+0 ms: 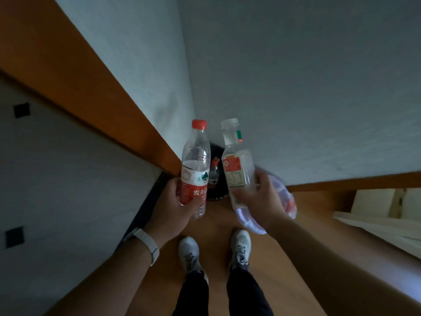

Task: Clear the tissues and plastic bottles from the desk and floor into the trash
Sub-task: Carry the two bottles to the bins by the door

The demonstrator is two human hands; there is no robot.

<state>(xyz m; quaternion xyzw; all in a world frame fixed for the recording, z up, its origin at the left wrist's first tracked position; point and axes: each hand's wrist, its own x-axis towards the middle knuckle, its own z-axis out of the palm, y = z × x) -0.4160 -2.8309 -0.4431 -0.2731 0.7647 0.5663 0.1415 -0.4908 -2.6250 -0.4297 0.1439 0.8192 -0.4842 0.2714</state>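
Note:
My left hand (pixel 173 206) grips a clear plastic bottle with a red cap and red label (pixel 196 165), held upright. My right hand (pixel 262 199) grips a second clear bottle with a white cap and an orange label (pixel 237 165), also upright. Between and below the two bottles, a black trash bin (pixel 216 195) stands on the floor in the room's corner, with another red-labelled bottle (pixel 214 174) lying inside it. A thin plastic bag (pixel 287 201) with something red inside shows behind my right hand; whether the hand holds it I cannot tell.
Grey walls meet in the corner behind the bin. A wooden door frame (pixel 91 87) runs along the left, a wooden skirting board (pixel 341 184) along the right wall. My two white shoes (pixel 189 252) stand on the wooden floor. White bedding (pixel 387 220) lies at the right.

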